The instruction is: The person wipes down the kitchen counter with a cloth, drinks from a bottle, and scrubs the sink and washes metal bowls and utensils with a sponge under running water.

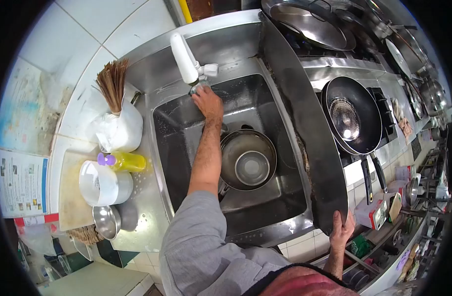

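My left hand (pixel 207 102) reaches over the sink (pixel 287 197), right under the white faucet (pixel 185 59). Its fingers are closed at the spout on a small greyish, partly see-through thing I cannot make out. Below that hand, a round pan (pixel 227 170) sits in the basin with a smaller metal bowl (pixel 252 168) inside it. My right hand (pixel 342 228) grips the near end of the tall metal side panel (pixel 324 167), thumb on one face and fingers partly hidden behind.
Left of the basin stand a white tub (pixel 103 183), a yellow soap bottle (pixel 129 162), a metal cup (pixel 106 222) and a white container (pixel 122 133) holding a stick brush (pixel 112 86). Black frying pans (pixel 356 113) rest on the stove at right, handles pointing toward me.
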Demonstrator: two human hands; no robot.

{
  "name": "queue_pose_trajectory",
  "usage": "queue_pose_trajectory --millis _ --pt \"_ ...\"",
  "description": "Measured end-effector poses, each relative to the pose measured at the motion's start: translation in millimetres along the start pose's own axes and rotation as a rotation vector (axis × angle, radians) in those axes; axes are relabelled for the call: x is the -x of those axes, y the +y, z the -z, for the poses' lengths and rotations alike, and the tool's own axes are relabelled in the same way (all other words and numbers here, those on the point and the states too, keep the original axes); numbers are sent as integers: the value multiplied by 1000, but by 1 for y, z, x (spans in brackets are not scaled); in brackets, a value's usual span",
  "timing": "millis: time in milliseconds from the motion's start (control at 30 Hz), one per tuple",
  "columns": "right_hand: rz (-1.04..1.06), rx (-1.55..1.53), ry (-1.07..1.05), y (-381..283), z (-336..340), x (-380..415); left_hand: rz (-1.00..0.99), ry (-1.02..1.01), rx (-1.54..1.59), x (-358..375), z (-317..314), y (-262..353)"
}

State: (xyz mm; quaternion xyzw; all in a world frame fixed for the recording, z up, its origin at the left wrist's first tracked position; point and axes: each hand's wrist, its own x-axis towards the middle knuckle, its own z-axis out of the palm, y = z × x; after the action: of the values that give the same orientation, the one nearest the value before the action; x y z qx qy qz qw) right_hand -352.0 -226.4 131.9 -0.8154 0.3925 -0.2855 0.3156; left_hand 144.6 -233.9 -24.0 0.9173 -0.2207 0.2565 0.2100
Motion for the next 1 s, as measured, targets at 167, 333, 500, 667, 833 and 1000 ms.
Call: queue_pose_trajectory --millis 167,333,500,667,833,1000 --pt "1 -31 31 -6 -3 -2 -54 -105 109 4 -24 43" --pt "-23 -37 25 -6 -3 -3 -49 -146 422 26 -37 119" --pt "26 6 25 -6 -2 -3 221 -352 796 103 -51 151" --pt "-27 3 -3 0 -1 1 189 -913 821 236 -10 111" --pt "-56 2 6 -11 -1 0 216 -688 924 217 -34 118" --pt "-34 -19 20 -3 -3 1 301 -564 999 168 32 141"
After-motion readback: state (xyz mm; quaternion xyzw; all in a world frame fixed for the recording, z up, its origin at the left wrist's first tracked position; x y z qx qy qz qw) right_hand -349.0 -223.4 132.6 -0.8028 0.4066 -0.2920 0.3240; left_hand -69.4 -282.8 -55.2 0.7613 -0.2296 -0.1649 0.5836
